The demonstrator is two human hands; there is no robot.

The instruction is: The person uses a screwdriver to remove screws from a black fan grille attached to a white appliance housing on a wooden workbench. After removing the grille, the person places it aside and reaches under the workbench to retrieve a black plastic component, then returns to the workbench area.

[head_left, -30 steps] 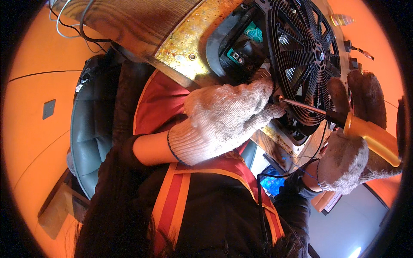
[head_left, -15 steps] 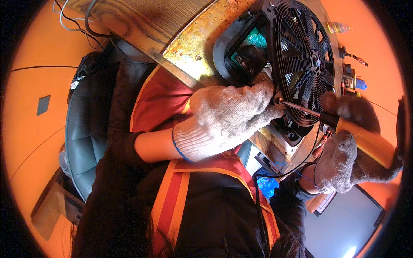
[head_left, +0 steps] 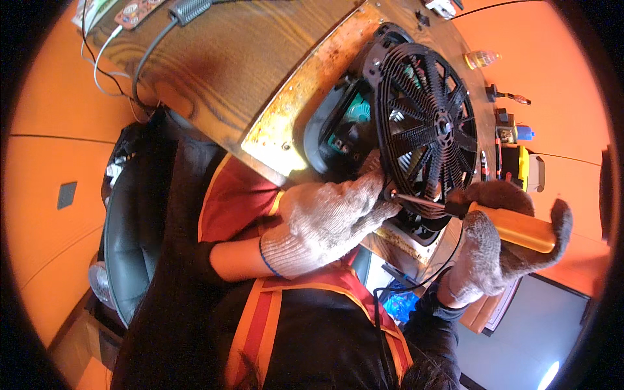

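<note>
A black fan with a round grille (head_left: 426,114) stands tilted beside a black housing with green parts inside (head_left: 318,140), on a stained metal plate (head_left: 273,140). My left hand (head_left: 325,218), in a pale knitted glove, grips the fan's lower left mounting edge, its fingertips partly hidden. My right hand (head_left: 484,253), in a dirtier glove, is closed round the yellow handle of a screwdriver (head_left: 520,227). The screwdriver's shaft runs left to a fastener at the fan's lower corner, beside my left fingers.
A wooden table (head_left: 221,78) carries cables (head_left: 140,68) and a small reddish board (head_left: 133,13) at upper left. Small tools and a yellow case (head_left: 525,168) lie at right. A dark green chair (head_left: 133,247) is at left, a grey screen (head_left: 520,338) at lower right.
The view has shifted, showing more table at the top; fan, housing and hands sit lower and further left in the picture. My right hand still grips the screwdriver at the same corner.
</note>
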